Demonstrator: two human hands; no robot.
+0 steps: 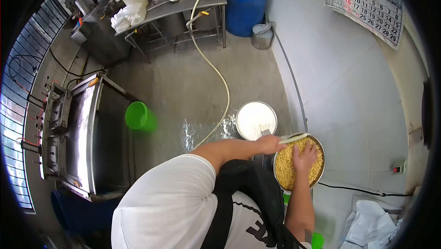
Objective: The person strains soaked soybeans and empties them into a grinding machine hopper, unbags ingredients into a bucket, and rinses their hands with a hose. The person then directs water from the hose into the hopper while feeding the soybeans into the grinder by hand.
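A round metal-rimmed hopper or basin point(324, 155) is filled with wet-looking yellow beans point(285, 168), which look like soybeans. My left hand point(270, 144) is closed around a cream hose point(294, 138) at the basin's far rim. The hose's end lies over the beans; whether water runs from it I cannot tell. On top of the beans rests my right hand point(305, 158), fingers spread, holding nothing visible. Just beyond my left hand stands a round container point(256, 116) of white, foamy-looking material. A small grey spout-like piece point(265, 132) points into it.
The hose crosses the wet floor point(183, 83) from a metal sink table point(183, 8). A green bucket point(138, 116) stands left, beside a metal press-like machine point(87, 129). At the back are a blue barrel point(245, 5) and a metal pail point(262, 37). A cable point(294, 74) follows the right wall.
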